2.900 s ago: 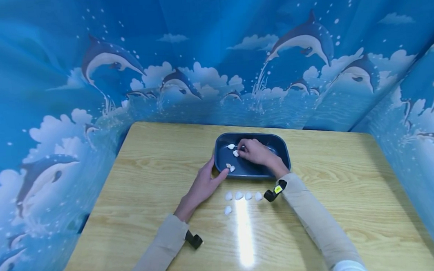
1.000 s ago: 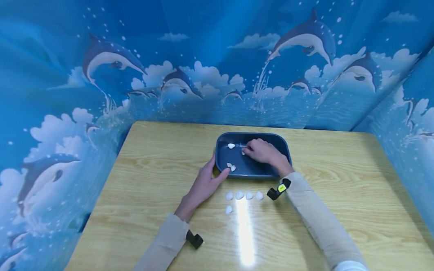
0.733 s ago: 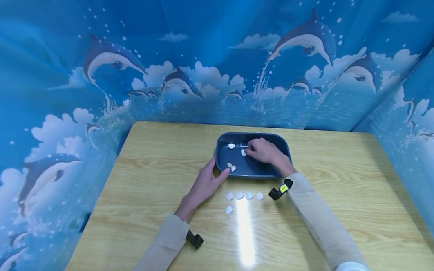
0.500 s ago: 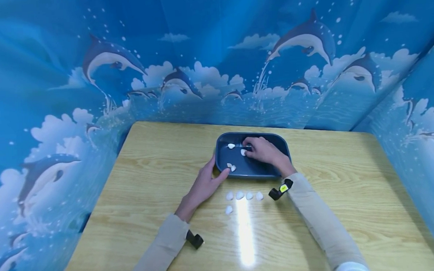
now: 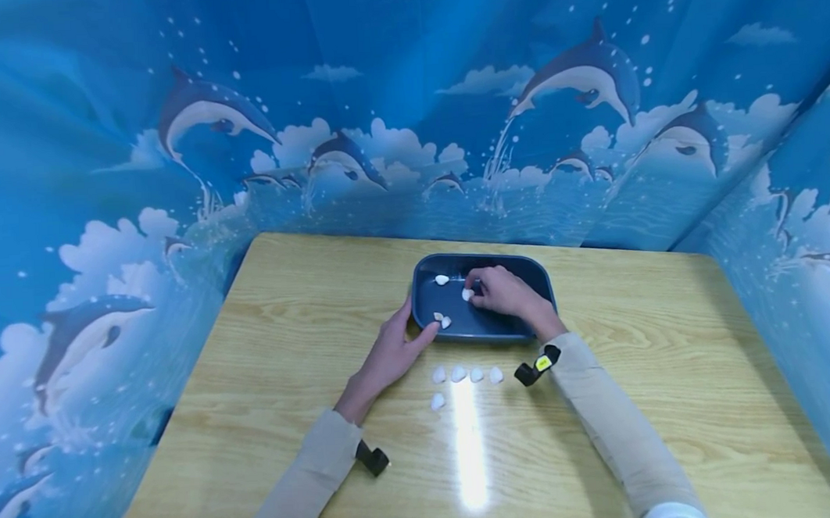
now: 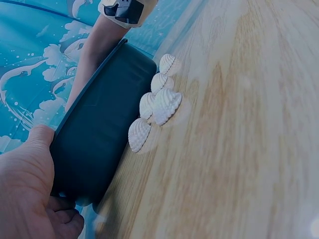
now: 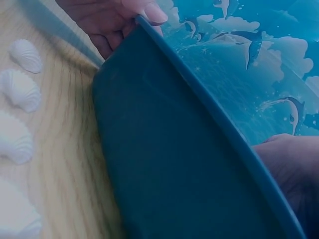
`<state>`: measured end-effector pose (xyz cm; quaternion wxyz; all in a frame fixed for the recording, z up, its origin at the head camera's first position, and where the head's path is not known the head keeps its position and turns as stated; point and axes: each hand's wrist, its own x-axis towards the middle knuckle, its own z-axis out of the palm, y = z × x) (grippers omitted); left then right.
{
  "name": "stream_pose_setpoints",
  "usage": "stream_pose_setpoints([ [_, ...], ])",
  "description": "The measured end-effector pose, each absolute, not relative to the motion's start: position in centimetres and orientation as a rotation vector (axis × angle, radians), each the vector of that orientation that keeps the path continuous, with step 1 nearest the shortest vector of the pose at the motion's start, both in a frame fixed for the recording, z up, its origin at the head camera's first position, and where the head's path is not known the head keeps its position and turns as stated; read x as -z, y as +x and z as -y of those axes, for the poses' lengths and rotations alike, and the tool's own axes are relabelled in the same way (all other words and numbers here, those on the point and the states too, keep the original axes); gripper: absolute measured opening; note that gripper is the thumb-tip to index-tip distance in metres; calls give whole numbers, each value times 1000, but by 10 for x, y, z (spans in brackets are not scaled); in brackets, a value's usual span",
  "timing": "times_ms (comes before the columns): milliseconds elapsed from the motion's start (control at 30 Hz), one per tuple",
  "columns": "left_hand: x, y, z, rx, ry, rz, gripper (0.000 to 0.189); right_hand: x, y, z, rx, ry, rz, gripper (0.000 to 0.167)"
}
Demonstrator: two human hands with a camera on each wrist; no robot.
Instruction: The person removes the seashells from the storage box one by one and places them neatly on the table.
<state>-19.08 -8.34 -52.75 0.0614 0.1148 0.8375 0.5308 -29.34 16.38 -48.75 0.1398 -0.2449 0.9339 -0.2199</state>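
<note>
A dark blue plastic basin [image 5: 485, 335] lies on the table with several white seashells inside. My left hand [image 5: 390, 354] grips its left end, thumb over the rim and fingers against the outer wall, as the left wrist view also shows. Reaching inside, my right hand [image 5: 504, 292] pinches a small white seashell [image 5: 467, 294] between thumb and finger, close over the basin floor. Another seashell [image 5: 442, 279] lies near the back wall, and a pair of shells [image 5: 446, 321] sits at the front left by my left thumb. In the right wrist view the basin wall hides my right fingers.
In front of the basin, a row of white ribbed shells [image 5: 459, 374] lies on the wooden table [image 5: 304, 296], with a single shell [image 5: 437, 401] nearer to me. A blue dolphin curtain [image 5: 398, 205] hangs behind the table's back edge and along both sides.
My right hand has shifted a little to the right inside the basin, and the seashell at its fingertips has moved right with it. My left hand has stayed on the basin's end.
</note>
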Motion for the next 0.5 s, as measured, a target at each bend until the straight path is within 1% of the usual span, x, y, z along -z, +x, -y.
stream_pose_setpoints([
  [500, 529, -191, 84, -1634, 368, -2522, 80, 490, -289, -165, 600, -640, -2667, 24],
])
